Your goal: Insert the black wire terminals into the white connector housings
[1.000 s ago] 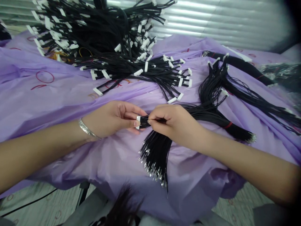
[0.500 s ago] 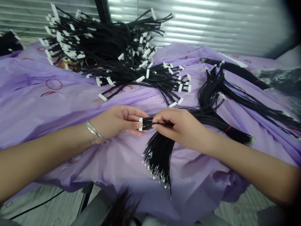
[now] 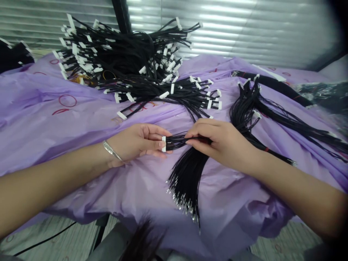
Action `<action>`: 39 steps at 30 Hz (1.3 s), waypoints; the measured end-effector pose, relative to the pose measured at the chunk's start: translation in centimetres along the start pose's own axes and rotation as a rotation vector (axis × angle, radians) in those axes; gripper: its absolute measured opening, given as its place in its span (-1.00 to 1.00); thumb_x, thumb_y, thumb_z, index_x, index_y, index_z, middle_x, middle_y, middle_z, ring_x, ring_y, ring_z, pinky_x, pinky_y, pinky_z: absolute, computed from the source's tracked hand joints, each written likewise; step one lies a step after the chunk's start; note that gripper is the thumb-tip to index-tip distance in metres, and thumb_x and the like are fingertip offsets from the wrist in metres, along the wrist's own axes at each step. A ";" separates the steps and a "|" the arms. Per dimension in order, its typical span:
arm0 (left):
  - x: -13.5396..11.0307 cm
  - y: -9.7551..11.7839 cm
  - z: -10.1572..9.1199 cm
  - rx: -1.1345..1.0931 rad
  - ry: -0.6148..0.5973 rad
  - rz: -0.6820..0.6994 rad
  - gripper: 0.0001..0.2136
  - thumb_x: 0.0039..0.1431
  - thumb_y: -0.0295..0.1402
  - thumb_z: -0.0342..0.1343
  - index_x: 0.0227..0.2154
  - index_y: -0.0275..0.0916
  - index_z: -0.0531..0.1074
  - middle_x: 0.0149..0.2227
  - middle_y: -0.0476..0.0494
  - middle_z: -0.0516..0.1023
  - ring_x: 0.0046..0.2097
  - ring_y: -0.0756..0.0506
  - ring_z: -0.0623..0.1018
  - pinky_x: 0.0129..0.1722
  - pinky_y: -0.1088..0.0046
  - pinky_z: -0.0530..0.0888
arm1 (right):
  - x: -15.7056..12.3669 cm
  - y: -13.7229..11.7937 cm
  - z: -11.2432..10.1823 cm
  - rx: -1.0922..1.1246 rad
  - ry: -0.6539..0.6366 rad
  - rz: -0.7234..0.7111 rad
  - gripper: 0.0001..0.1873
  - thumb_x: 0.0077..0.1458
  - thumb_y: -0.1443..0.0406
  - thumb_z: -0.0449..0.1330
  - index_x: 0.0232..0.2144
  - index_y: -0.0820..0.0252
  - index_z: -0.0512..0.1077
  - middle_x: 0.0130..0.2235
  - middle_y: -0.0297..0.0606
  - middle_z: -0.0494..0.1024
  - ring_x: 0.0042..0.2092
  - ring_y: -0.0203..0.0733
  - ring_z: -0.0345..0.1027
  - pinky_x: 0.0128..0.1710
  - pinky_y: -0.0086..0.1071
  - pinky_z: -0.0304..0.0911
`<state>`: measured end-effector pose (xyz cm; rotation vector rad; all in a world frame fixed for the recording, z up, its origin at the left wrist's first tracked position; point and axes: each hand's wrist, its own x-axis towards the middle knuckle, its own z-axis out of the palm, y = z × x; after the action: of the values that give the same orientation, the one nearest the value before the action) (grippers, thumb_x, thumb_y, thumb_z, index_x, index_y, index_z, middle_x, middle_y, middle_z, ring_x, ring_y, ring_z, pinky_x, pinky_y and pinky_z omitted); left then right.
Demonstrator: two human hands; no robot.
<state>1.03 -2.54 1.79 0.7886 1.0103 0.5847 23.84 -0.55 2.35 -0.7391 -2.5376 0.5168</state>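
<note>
Between thumb and fingers, my left hand (image 3: pixel 146 141) pinches a small white connector housing (image 3: pixel 164 144). Several thin black wires (image 3: pixel 176 141) run out of its right side. My right hand (image 3: pixel 217 139) is closed around these wires a short way from the housing; its fingertips partly hide them. Below it, a loose bundle of black wires (image 3: pixel 187 181) fans out over the purple cloth, with silvery metal terminals (image 3: pixel 182 203) at its lower ends. Behind my right hand lies another bunch of black wires (image 3: pixel 241 108), some with white connectors.
A large heap of black cables with white connectors (image 3: pixel 122 54) lies at the back left. Purple cloth (image 3: pixel 89 119) covers the table, with red rubber bands (image 3: pixel 67 100) on it. A tied black wire bundle (image 3: pixel 274 85) and clear plastic bags (image 3: pixel 326 98) are at the back right.
My right hand has slid to the right along the wires, away from the white housing, so more wire shows between the hands. My left hand keeps its pinch on the housing.
</note>
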 end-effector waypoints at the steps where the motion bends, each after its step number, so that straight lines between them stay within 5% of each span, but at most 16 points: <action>1: 0.0 0.0 0.0 -0.002 0.000 0.001 -0.80 0.01 -0.61 0.17 -0.27 -0.33 0.43 -0.43 -0.07 0.59 -0.36 -0.01 0.58 -0.32 0.49 0.54 | -0.1 0.0 0.0 -0.018 0.000 -0.004 -0.91 0.12 0.42 0.13 -0.26 0.25 0.37 -0.33 -0.24 0.40 -0.33 -0.27 0.27 -0.33 -0.42 0.24; 6: -0.1 0.0 -0.1 0.005 -0.004 0.006 -0.80 0.03 -0.59 0.17 -0.25 -0.31 0.44 -0.42 -0.05 0.58 -0.36 0.01 0.58 -0.29 0.49 0.55 | -0.3 -0.3 0.6 -0.202 0.077 -0.127 -0.81 0.14 0.38 0.12 -0.16 0.33 0.38 -0.17 -0.06 0.34 -0.13 -0.11 0.24 -0.14 -0.27 0.24; 14: 0.0 0.0 0.1 0.017 0.017 0.003 -0.78 0.00 -0.65 0.15 -0.26 -0.32 0.44 -0.47 0.00 0.55 -0.43 0.06 0.53 -0.31 0.49 0.55 | 0.6 -1.0 1.8 -0.458 0.094 -0.259 -0.78 0.22 0.40 0.01 -0.39 0.29 0.44 -0.32 -0.15 0.41 -0.30 -0.16 0.18 -0.30 -0.29 0.17; 21: 0.0 -0.1 0.2 0.007 0.024 0.019 -0.79 0.01 -0.62 0.16 -0.25 -0.34 0.45 -0.44 -0.03 0.57 -0.39 0.04 0.56 -0.25 0.46 0.54 | 0.0 -1.9 1.1 -0.244 0.331 -0.233 -0.90 0.18 0.47 0.01 -0.25 0.32 0.30 -0.28 -0.14 0.41 -0.24 -0.20 0.27 -0.27 -0.35 0.26; 26: 0.1 -0.1 0.2 0.008 0.027 0.029 -0.82 0.00 -0.63 0.15 -0.31 -0.32 0.49 -0.44 -0.01 0.58 -0.39 0.07 0.56 -0.24 0.54 0.52 | -0.4 -2.8 2.2 -0.391 0.187 -0.251 -0.92 0.16 0.46 0.05 -0.33 0.33 0.35 -0.39 -0.22 0.40 -0.40 -0.24 0.25 -0.52 -0.39 0.15; 31: 0.1 -0.3 0.0 0.037 0.012 0.034 -0.80 -0.02 -0.61 0.17 -0.31 -0.28 0.51 -0.39 0.00 0.60 -0.35 0.04 0.59 -0.22 0.52 0.51 | 0.1 -1.9 3.2 -0.462 0.078 -0.175 -0.89 0.16 0.44 0.07 -0.33 0.36 0.40 -0.36 -0.20 0.41 -0.37 -0.19 0.30 -0.50 -0.38 0.18; 39: 0.3 -0.4 -0.2 0.030 -0.041 0.038 -0.80 -0.02 -0.62 0.17 -0.31 -0.28 0.52 -0.38 0.01 0.60 -0.34 0.03 0.59 -0.17 0.47 0.53 | 0.6 -1.5 3.6 -0.468 0.120 -0.169 -0.87 0.17 0.43 0.06 -0.33 0.36 0.41 -0.38 -0.20 0.40 -0.40 -0.19 0.28 -0.51 -0.37 0.15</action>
<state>1.00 -2.46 1.29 0.8445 0.9702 0.5856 20.97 -2.22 0.20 -0.6756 -2.5981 -0.1819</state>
